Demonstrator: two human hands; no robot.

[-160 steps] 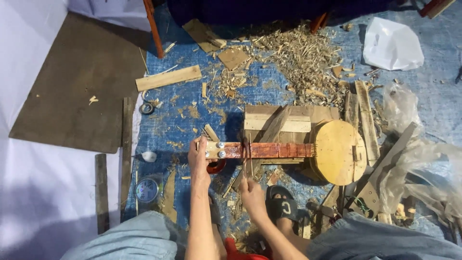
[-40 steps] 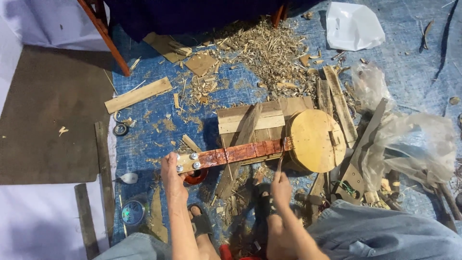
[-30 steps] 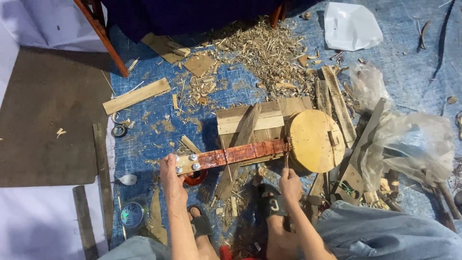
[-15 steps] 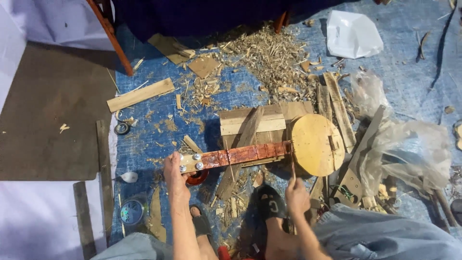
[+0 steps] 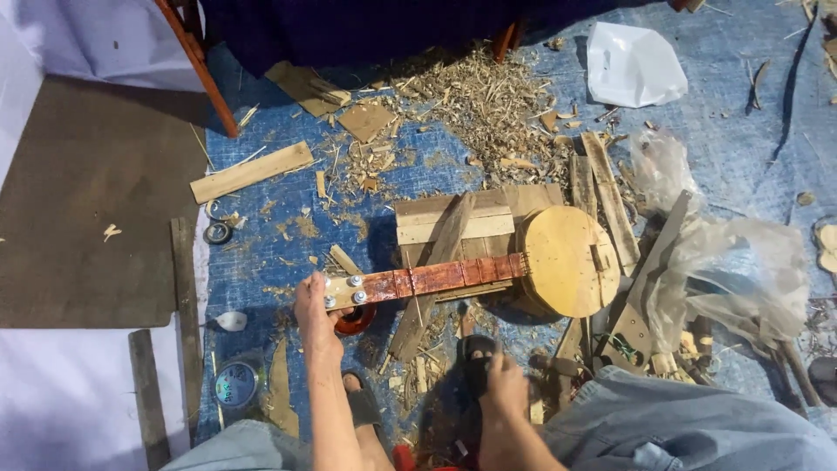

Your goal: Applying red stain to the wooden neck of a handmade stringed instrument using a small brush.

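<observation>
While the left hand (image 5: 316, 307) grips the headstock end of the wooden string instrument (image 5: 488, 272) — lying across a pallet block (image 5: 453, 218) on the blue tarp (image 5: 741, 131) — the right hand (image 5: 506, 388) rests low near a sandal (image 5: 476, 358); its grip is unclear.

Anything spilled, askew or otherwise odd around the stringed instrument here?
Wood shavings lie scattered over the blue tarp, with offcut planks strewn at angles. The instrument rests tilted on a wooden block, the left hand holding its headstock. Nothing looks broken.
</observation>
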